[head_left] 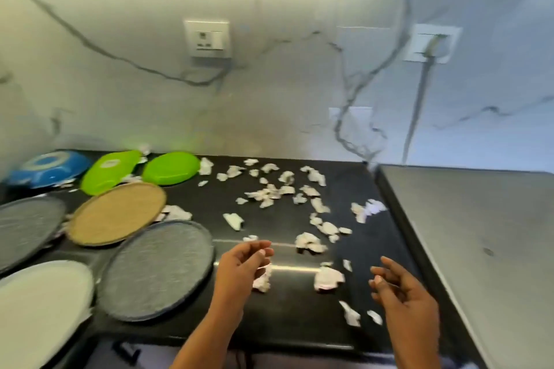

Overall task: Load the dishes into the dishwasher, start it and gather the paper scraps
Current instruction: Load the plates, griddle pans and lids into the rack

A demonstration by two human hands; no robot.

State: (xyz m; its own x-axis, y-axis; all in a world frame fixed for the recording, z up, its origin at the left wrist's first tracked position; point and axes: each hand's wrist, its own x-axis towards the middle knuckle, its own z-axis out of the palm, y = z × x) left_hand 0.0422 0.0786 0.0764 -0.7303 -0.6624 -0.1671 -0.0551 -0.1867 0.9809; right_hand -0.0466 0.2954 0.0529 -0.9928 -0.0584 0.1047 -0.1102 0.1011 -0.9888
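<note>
Left grip (244, 262) partly hides scrap (264, 282); white plate (45, 302) cropped.

Dishes sit on the left of the black table (284, 323). Far row, all upside down: blue bowl (48, 168), left green bowl (109, 172), right green bowl (171, 168). Nearer: tan plate (117, 214), left grey plate (27, 228), centre grey plate (159, 269). White plate (42, 305) is nearest. Crumpled white paper scraps (275, 192) lie scattered centre to right, a few btwn the dishes.
</note>
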